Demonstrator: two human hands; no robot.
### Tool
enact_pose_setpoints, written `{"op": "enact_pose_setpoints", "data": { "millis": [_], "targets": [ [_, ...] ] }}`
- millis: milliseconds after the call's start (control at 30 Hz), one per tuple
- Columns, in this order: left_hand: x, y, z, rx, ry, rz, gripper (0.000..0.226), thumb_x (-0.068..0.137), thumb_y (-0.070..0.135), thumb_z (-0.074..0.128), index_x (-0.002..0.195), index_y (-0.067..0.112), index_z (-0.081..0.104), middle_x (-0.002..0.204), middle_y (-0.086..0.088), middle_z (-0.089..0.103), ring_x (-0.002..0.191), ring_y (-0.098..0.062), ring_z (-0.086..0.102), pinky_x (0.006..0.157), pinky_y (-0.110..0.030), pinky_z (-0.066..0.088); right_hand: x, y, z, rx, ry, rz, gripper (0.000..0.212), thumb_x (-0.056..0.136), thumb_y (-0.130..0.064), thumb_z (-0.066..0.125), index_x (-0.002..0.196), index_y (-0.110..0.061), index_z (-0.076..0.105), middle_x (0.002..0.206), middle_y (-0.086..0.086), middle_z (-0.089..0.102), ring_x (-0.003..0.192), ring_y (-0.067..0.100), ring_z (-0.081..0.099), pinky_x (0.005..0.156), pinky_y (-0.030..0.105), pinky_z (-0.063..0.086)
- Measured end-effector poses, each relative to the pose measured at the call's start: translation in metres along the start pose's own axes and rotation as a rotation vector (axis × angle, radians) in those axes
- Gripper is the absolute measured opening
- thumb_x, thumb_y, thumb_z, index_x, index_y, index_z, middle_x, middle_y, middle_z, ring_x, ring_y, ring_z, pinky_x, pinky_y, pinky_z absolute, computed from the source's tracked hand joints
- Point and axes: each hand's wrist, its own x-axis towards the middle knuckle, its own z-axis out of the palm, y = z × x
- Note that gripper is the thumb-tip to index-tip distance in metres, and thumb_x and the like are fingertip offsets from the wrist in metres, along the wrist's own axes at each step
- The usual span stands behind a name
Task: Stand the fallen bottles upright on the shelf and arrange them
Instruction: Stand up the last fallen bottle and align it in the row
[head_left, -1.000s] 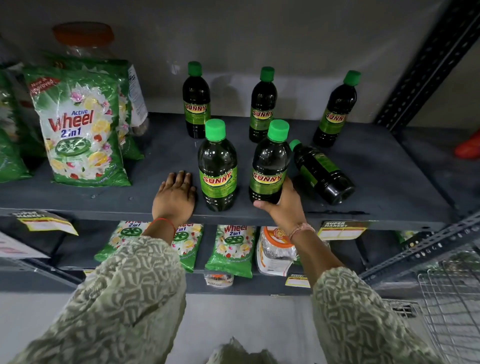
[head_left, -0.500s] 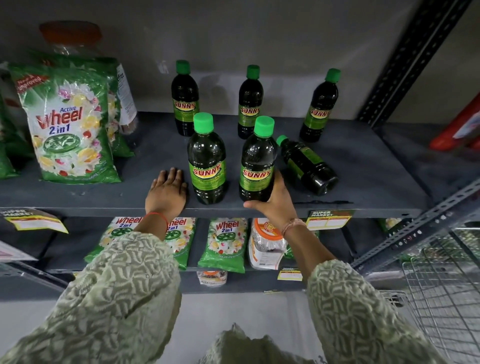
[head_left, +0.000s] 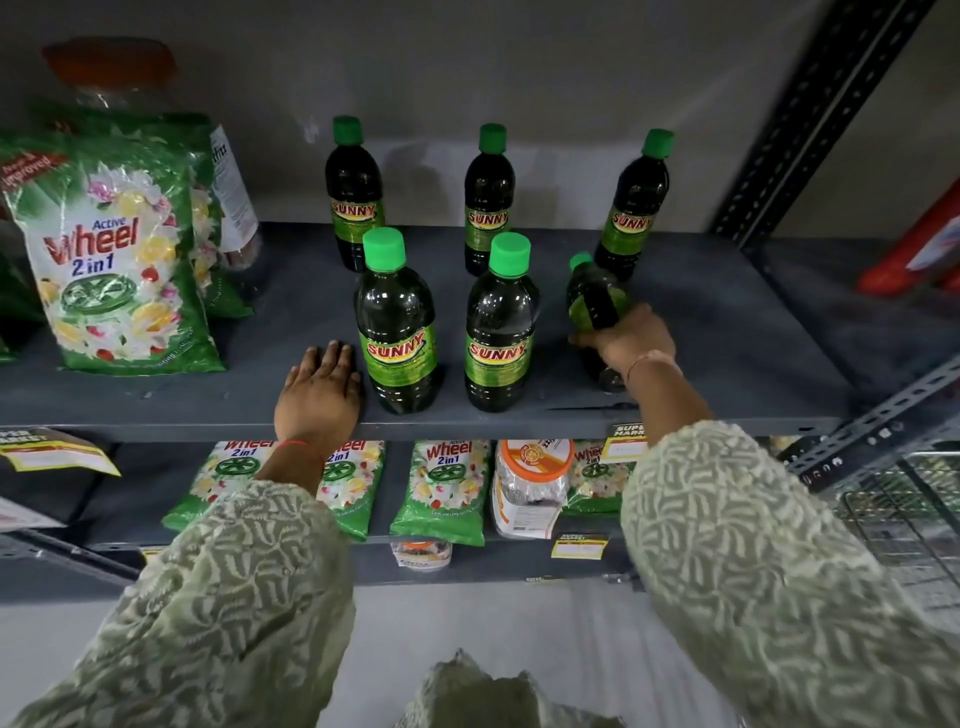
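The right hand (head_left: 631, 340) has left the upright front bottle (head_left: 497, 332) and now closes its fingers (head_left: 587, 340) over the last fallen bottle (head_left: 592, 301), which lies under them on the shelf (head_left: 727, 332), ready for lifting. The left hand (head_left: 319, 392) rests flat, fingers open and empty, beside another upright bottle (head_left: 397, 332). Bottle labels read "SUNNY"; the detergent bags (head_left: 117, 270) read "Active Wheel 2 in 1".

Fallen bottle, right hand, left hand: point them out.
fallen bottle (head_left: 597, 299): head view, on its upper body above the grip.
right hand (head_left: 626, 340): head view, back of hand.
left hand (head_left: 319, 395): head view, back of hand.
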Motion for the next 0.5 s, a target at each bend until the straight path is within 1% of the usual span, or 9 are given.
{"op": "enact_pose_setpoints", "data": {
  "millis": [100,133,200,267,333,400,433,467,500],
  "targets": [
    [0.000,0.000,0.001,-0.008,0.013,-0.010,0.050,0.097,0.029,0.027,0.145,0.016,0.022,0.157,-0.003,0.019,0.145,-0.025,0.013,0.120,-0.039,0.012,-0.017,0.002,0.027,0.322,0.357,-0.104,0.079,0.063,-0.036,0.077,0.122,-0.001,0.039,0.117,0.020,0.057,0.108,0.039,0.055,0.093,0.048,0.044],
    [0.000,0.000,0.001,-0.006,0.016,-0.010,0.050,0.097,0.028,0.028,0.145,0.016,0.022,0.157,-0.003,0.020,0.145,-0.025,0.013,0.120,-0.039,0.013,-0.024,0.004,0.035,0.398,0.419,-0.159,0.083,0.063,-0.035,0.078,0.126,-0.001,0.037,0.120,0.021,0.055,0.109,0.039,0.051,0.095,0.048,0.041],
    [0.001,-0.001,0.002,0.001,0.013,-0.011,0.050,0.097,0.028,0.028,0.145,0.016,0.022,0.157,-0.003,0.020,0.145,-0.024,0.013,0.120,-0.039,0.013,-0.029,0.009,0.050,0.408,0.418,-0.215,0.090,0.063,-0.033,0.080,0.132,0.001,0.033,0.126,0.023,0.047,0.114,0.039,0.042,0.101,0.047,0.033],
    [0.001,-0.001,0.002,0.011,0.009,-0.011,0.050,0.097,0.028,0.028,0.145,0.016,0.021,0.157,-0.002,0.019,0.145,-0.024,0.013,0.120,-0.039,0.013,-0.026,0.014,0.057,0.345,0.360,-0.238,0.091,0.064,-0.030,0.080,0.132,0.004,0.031,0.126,0.026,0.041,0.116,0.041,0.037,0.103,0.045,0.029],
    [0.002,-0.001,0.002,0.012,0.004,-0.014,0.050,0.097,0.029,0.028,0.145,0.017,0.020,0.157,-0.001,0.018,0.146,-0.023,0.012,0.119,-0.039,0.012,-0.025,0.014,0.054,0.374,0.321,-0.260,0.084,0.063,-0.029,0.079,0.128,0.002,0.037,0.121,0.024,0.044,0.114,0.037,0.041,0.101,0.042,0.035],
    [0.002,-0.002,0.002,0.016,0.000,-0.012,0.050,0.097,0.029,0.028,0.145,0.017,0.020,0.157,-0.001,0.018,0.146,-0.023,0.012,0.119,-0.039,0.013,-0.025,0.017,0.048,0.507,0.283,-0.232,0.073,0.062,-0.023,0.076,0.124,-0.003,0.044,0.113,0.016,0.054,0.106,0.030,0.051,0.088,0.033,0.044],
    [0.002,-0.003,0.002,0.022,0.001,-0.011,0.050,0.097,0.029,0.028,0.145,0.017,0.020,0.157,-0.001,0.018,0.146,-0.023,0.013,0.119,-0.039,0.013,-0.027,0.017,0.046,0.577,0.253,-0.199,0.072,0.063,-0.017,0.075,0.126,-0.006,0.042,0.112,0.013,0.057,0.102,0.026,0.055,0.083,0.027,0.044],
    [0.002,-0.003,0.003,0.028,-0.001,-0.009,0.050,0.097,0.029,0.028,0.145,0.017,0.020,0.157,-0.001,0.018,0.145,-0.024,0.013,0.119,-0.039,0.013,-0.029,0.017,0.044,0.617,0.234,-0.181,0.077,0.064,-0.014,0.073,0.132,-0.010,0.037,0.116,0.011,0.058,0.101,0.023,0.056,0.083,0.024,0.044],
    [0.003,-0.004,0.003,0.034,-0.003,-0.006,0.050,0.097,0.029,0.027,0.145,0.017,0.020,0.157,-0.001,0.018,0.145,-0.024,0.013,0.119,-0.039,0.014,-0.030,0.016,0.044,0.631,0.235,-0.188,0.084,0.063,-0.016,0.073,0.136,-0.013,0.031,0.124,0.011,0.056,0.106,0.023,0.054,0.089,0.028,0.044]
  ]
}}
